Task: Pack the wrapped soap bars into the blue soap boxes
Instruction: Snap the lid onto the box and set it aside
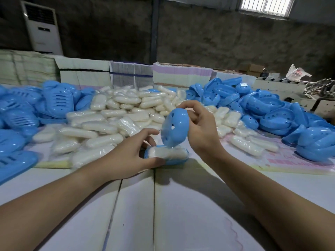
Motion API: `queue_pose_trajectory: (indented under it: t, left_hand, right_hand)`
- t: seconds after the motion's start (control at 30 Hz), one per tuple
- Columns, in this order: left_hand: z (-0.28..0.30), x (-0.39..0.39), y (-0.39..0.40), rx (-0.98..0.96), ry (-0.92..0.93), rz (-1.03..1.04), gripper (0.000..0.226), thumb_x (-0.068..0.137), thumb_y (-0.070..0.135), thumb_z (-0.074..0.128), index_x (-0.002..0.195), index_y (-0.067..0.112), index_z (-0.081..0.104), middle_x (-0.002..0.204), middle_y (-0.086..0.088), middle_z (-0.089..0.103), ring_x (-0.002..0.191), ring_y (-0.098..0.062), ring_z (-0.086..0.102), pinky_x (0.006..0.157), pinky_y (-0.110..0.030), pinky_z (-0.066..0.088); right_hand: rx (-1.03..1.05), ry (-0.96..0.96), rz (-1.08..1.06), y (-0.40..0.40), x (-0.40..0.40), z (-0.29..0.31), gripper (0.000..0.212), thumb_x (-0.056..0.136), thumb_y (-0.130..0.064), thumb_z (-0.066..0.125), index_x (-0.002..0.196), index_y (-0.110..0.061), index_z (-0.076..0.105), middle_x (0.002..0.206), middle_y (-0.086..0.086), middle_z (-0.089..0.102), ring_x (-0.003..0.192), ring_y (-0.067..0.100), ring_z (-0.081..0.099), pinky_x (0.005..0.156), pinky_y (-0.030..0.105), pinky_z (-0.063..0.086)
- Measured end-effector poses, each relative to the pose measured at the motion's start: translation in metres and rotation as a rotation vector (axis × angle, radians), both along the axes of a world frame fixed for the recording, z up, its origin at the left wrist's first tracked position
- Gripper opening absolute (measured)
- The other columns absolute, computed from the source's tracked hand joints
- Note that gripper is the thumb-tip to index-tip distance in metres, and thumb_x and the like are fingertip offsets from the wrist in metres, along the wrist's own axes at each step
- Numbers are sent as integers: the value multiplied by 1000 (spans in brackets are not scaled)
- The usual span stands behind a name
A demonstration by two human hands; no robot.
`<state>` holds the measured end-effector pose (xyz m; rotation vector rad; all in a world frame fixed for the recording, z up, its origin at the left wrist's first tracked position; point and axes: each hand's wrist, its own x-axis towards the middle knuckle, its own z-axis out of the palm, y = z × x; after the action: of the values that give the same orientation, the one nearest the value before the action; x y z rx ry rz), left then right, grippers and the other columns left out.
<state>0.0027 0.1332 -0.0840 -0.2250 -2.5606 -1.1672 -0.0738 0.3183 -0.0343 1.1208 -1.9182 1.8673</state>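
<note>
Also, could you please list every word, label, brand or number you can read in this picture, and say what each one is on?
None can be read.
Pink sheet on the table, at the right: rows of pink print, too blurred to read.
White plastic bag at the back right: red marking, too small to read.
Air conditioner at the back left: a dark panel, no legible text.
Blue soap boxes and wrapped soap bars: no visible print.

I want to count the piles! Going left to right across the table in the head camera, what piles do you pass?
Left pile of blue slotted box halves → pile of wrapped soap bars → right pile of blue box halves with round holes.
</note>
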Motion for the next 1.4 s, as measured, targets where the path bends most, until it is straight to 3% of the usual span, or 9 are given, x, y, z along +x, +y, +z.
queue_pose_trajectory:
  t: [0.2,0.33,0.5,0.63,0.77,0.9,1.07,1.17,1.4]
  left_hand:
    - [5,1,2,210,7,23,89,60,57,81,135,45,36,119,19,54,87,3,63,70,-11,51]
    - [3,-1,1,302,12,52,66,71,49,78,127,41,44,120,17,57,82,-1,66,66,-17,51]
    - [1,-3,-2,233,1,42,61,76,34,86,118,44,42,115,15,53,86,-2,65,66,-19,53]
    - [3,0,-3,197,-20,23,78,69,35,89,127,46,39,117,19,51,88,1,62,65,-14,52]
    - [6,3,-2,163,-12,1,71,57,45,85,118,52,51,119,19,52,92,1,62,69,-13,51]
    - [6,3,-5,114,-36,-14,77,51,54,84,120,52,52,123,20,53,102,-5,63,86,-30,58]
    - [6,2,-7,70,-37,-10,69,60,45,90,117,52,53,121,19,59,100,0,65,85,-22,56]
    - [7,1,-7,65,-28,-17,62,66,34,92,115,48,57,117,18,64,97,0,67,82,-21,56]
    - [8,4,-5,-10,-72,-65,66,69,34,90,123,46,55,116,18,66,103,-3,65,87,-29,57]
  right_hand:
    - [-125,-567,307,-3,-1,4,31,90,-14,52,73,-29,73,82,4,72,71,20,63,52,29,49]
    - [-168,-775,314,2,-9,4,30,93,-39,51,97,-18,71,97,6,73,75,22,66,47,24,43]
    - [64,-665,166,8,-20,-2,19,92,-23,63,106,-11,68,105,20,68,84,25,65,65,36,45]
    - [302,-532,-9,8,-20,-6,14,91,-26,63,95,-17,73,84,2,66,66,12,56,44,22,38]
    - [458,-346,-117,8,-22,-10,20,94,-31,59,81,-28,74,71,-16,68,62,0,60,50,14,45]
    - [612,-246,-19,12,-22,-14,26,101,-37,48,90,-39,72,89,-16,70,84,6,65,67,18,52]
    - [659,-124,272,16,-23,-15,23,86,-46,64,109,-45,66,107,-22,66,99,4,64,81,18,53]
    - [687,-114,332,18,-25,-16,42,76,-43,75,115,-47,62,108,-23,64,100,6,65,78,20,55]
    - [816,3,249,29,-32,-8,48,67,-46,77,112,-45,60,108,-24,60,99,2,59,81,24,56]
